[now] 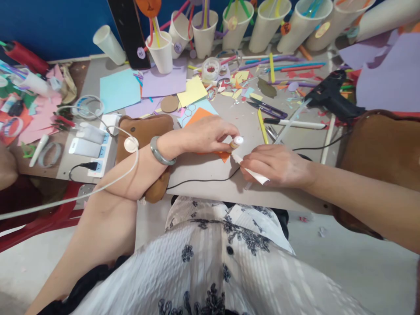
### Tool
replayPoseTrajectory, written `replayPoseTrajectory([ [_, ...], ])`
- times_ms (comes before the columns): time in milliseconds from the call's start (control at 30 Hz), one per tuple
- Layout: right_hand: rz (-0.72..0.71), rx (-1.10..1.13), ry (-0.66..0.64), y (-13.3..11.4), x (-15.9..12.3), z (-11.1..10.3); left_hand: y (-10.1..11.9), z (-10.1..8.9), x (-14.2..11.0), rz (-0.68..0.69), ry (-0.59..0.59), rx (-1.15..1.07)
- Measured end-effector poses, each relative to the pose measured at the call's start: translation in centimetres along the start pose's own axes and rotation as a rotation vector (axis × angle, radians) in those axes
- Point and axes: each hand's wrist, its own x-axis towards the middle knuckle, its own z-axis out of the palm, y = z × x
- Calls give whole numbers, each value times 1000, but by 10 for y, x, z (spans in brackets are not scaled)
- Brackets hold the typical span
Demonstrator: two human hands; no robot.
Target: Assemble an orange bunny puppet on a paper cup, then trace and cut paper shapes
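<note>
My left hand [208, 136] is closed, thumb and fingers pinching a small cylinder [236, 141] with a pale round end; its exact kind is unclear. Beneath that hand lies an orange paper sheet [198, 117], one corner [225, 156] poking out below the fingers. My right hand [278, 165], just to the right, is closed around a slim white pen [257, 176]. The pen's far end points toward the cylinder, close to it; I cannot tell whether they touch. Part of the pen is hidden by my fingers.
Paper cups [236, 33] with coloured straws line the back. Paper scraps, scissors [267, 107], a capped marker [295, 124] and a tape roll [211, 68] lie ahead. A black glue gun [337, 96] is at right, a power strip [104, 151] at left. A white cable crosses my left arm.
</note>
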Motion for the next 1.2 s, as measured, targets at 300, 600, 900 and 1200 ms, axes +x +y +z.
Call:
replayPoseTrajectory([
  [300, 592, 191, 309, 5, 8, -33, 8, -6, 0, -66, -55, -19],
  [600, 971, 605, 296, 58, 42, -30, 4, -4, 0, -27, -32, -26],
  [900, 805, 834, -215, 99, 83, -21, 1, -1, 0, -28, 9, 36],
  [1200, 630, 828, -466, 103, 105, -18, 0, 4, 1, -14, 40, 30],
])
